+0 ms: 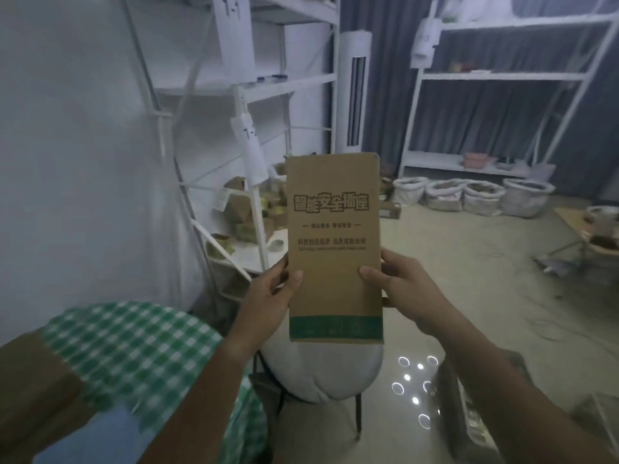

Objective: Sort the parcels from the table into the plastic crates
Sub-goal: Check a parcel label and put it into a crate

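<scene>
A: Two hands on one parcel, head view only. Cardboard box (335, 249), brown with a green band at the bottom, held upright in mid-air, printed face toward the camera.

B: Grip?

A: Left hand (268, 296) clamps the lower left edge, thumb across the front. Right hand (405, 293) does the same on the right edge, thumb on the face. Both curled round the box. Looks like a label check before sorting.

B: Crates?

A: Can't confirm any. Dark mesh-like shape (465, 413) at lower right might be one, too blurred to tell. Table with the green checked cloth (134, 349) is at lower left, more cardboard on its near corner.

B: Risks?

A: Both grips sit low, so the tall box is top-heavy; letting go with one hand could let it tip or slip. White stool (321, 373) is directly below, so a drop bounces onto the floor. No clear crate in sight means a wrong-bin drop is likely if the person turns without looking.
</scene>
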